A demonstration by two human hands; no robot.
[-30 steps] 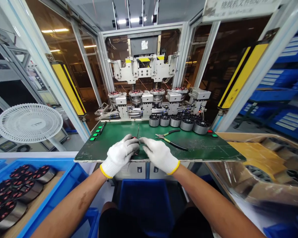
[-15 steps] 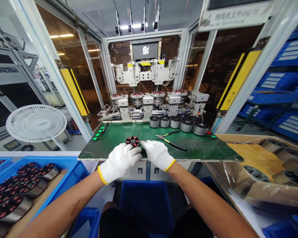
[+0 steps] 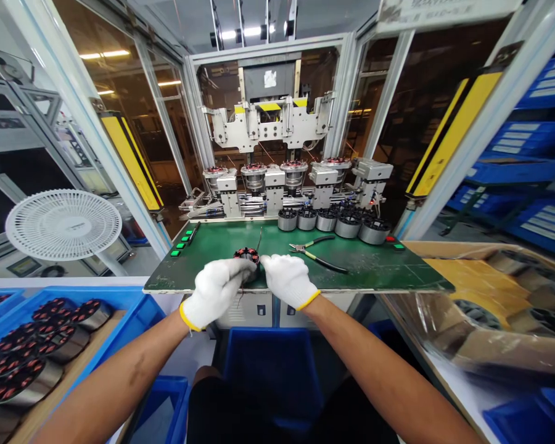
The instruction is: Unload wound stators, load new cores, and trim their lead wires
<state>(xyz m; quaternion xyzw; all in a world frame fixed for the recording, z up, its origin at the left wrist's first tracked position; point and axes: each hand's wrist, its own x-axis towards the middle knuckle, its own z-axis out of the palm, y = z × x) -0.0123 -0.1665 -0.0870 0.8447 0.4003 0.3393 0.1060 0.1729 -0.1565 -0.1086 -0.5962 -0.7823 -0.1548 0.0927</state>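
A wound motor stator (image 3: 246,252) with copper coils and a black top sits near the front of the green worktop (image 3: 213,246). My left hand (image 3: 219,282), in a white knit glove with a yellow cuff, is closed against its front left side, its fingers covering the lower part. Beneath those fingers a thin dark strand dangles over the table edge. At the stator's right side is my right hand (image 3: 290,279), gloved alike, fingers curled and thumb and forefinger pinched; what they hold is hidden. A thin upright wire (image 3: 259,237) rises behind the stator.
Cutting pliers (image 3: 318,251) lie right of my hands. Several bare stator cores (image 3: 348,226) line the back right, before the winding machine (image 3: 275,182). A blue bin (image 3: 134,308) of wound stators stands left, a plastic-lined carton (image 3: 485,345) right, a white fan (image 3: 65,225) far left.
My left hand has shifted its fingers from the stator's left side toward its front, and a dangling strand now shows below. The right hand remains beside the stator. The view has tilted slightly.
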